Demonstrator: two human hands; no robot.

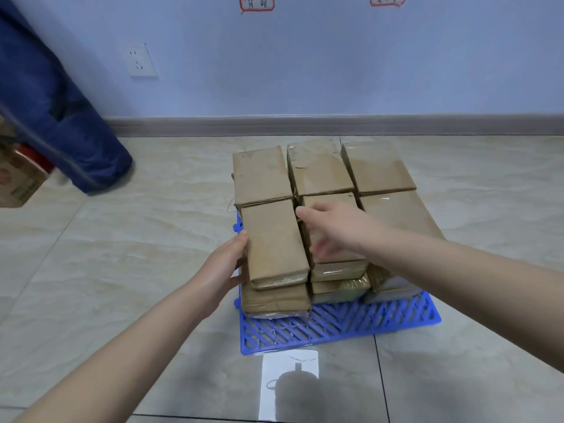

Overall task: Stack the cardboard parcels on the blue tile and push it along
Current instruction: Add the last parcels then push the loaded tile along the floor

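Note:
Several brown cardboard parcels are stacked in rows on a blue grid tile (335,326) lying on the floor. The front-left top parcel (273,242) sits on another parcel. My left hand (224,268) presses flat against this parcel's left side, thumb on its top edge. My right hand (332,230) reaches across the middle front parcel (332,199), fingers spread, with fingertips in the gap beside the front-left parcel. Three more parcels, such as the back-left one (261,174), fill the rear row. The right front parcel (399,212) lies partly under my right forearm.
A white paper sheet (290,386) lies on the floor just in front of the tile. A dark blue bag (61,117) leans against the wall at left, beside a printed carton (18,181). The wall and grey skirting (305,125) run close behind the stack.

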